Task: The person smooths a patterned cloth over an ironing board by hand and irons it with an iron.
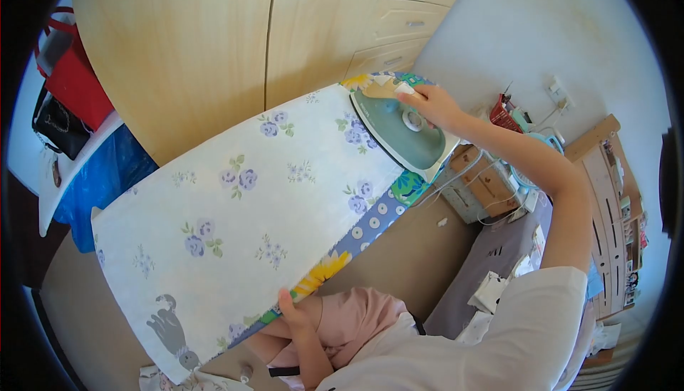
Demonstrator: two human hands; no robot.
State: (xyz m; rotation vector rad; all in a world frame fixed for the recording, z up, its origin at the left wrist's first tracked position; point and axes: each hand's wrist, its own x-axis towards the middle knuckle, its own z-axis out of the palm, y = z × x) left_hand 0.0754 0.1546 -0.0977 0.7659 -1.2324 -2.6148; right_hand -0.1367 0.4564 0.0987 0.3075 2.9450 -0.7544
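A white cloth with purple flowers and a grey figure lies spread over an ironing board with a blue, green and yellow patterned cover. My right hand is closed round the handle of a green iron, which rests at the board's far right end, over the cloth's edge. My left hand is at the near edge of the board, its thumb on the cloth's border; its other fingers are hidden.
Wooden cabinets stand behind the board. At left are a red bag, a black bag and a blue plastic bag. A cord hangs near wooden drawers at right.
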